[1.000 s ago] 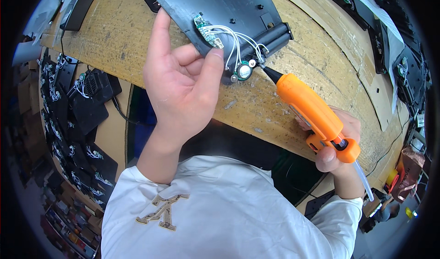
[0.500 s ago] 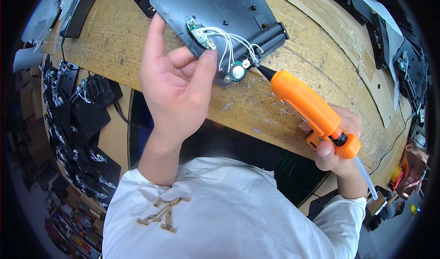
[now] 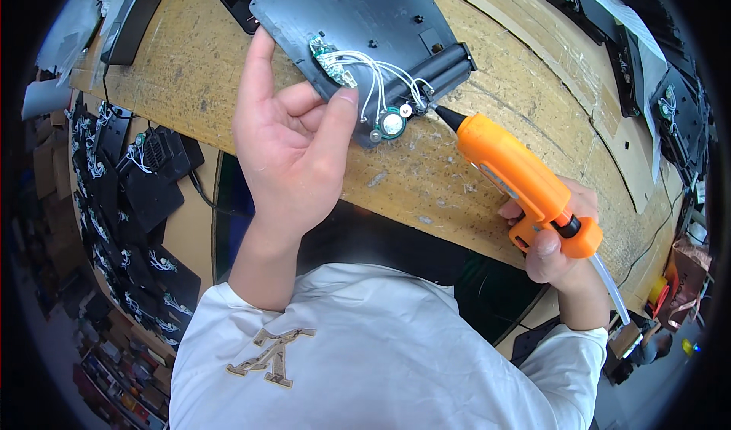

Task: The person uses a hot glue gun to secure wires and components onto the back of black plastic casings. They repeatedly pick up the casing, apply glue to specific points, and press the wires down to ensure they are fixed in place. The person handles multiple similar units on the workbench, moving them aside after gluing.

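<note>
My left hand [image 3: 293,140] grips the near left edge of a black plastic panel [image 3: 358,19], its thumb beside a green circuit board [image 3: 329,60]. White wires [image 3: 377,64] run from that board across to the panel's near corner, where a small round part [image 3: 393,124] with a pale face sits. My right hand [image 3: 556,232] is wrapped round the handle of an orange glue gun [image 3: 518,171]. Its dark nozzle points up and left, with the tip close to the wire ends at the panel's corner; whether it touches is hard to tell. A translucent glue stick [image 3: 611,293] sticks out behind.
Under the panel lies a worn wooden table [image 3: 190,64] with scraps of glue. Many black panels with white wires [image 3: 137,262] are stacked at the left. More black parts [image 3: 628,72] lie on cardboard at the right. A dark device [image 3: 135,19] stands far left.
The glue gun's tip has drawn slightly right, away from the panel's corner. The panel has shifted a little up and left in my left hand.
</note>
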### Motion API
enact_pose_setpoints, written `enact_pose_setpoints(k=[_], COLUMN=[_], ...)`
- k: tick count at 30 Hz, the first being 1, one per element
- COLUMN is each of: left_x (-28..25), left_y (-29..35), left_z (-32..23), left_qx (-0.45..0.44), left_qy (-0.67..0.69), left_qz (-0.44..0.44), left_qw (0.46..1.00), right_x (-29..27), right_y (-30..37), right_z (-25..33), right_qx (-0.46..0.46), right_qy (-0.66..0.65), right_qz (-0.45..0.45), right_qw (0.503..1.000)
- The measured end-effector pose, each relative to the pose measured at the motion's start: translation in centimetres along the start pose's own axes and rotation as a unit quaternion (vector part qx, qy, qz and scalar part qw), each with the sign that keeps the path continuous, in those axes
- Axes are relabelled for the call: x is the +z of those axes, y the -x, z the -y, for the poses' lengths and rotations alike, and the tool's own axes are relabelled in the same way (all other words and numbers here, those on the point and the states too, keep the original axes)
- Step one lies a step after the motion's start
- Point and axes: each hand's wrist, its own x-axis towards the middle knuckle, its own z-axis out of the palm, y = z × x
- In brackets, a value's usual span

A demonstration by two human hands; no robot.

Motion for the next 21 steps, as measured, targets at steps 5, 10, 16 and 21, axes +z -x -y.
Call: enact_pose_setpoints(k=[5,10,16,21], left_x=[-0.1,-0.7,-0.9,-0.6], left_y=[0.0,-0.5,-0.6,-0.5], left_z=[0.0,-0.4,0.0,-0.2], left_qx=[-0.005,-0.028,-0.025,-0.02], left_qy=[0.003,0.027,0.041,0.029], left_qz=[0.0,0.026,0.018,0.017], left_qw=[1.0,0.999,0.999,0.999], right_x=[0.1,0.2,0.0,-0.3], right_y=[-0.2,-0.4,-1.5,-2.1], right_z=[0.3,0.3,1.4,3.0], right_qx=[0.056,0.066,-0.022,-0.041], right_qy=[-0.06,-0.062,0.104,0.143], right_qz=[-0.016,-0.031,0.0,0.013], right_qw=[0.996,0.995,0.994,0.989])
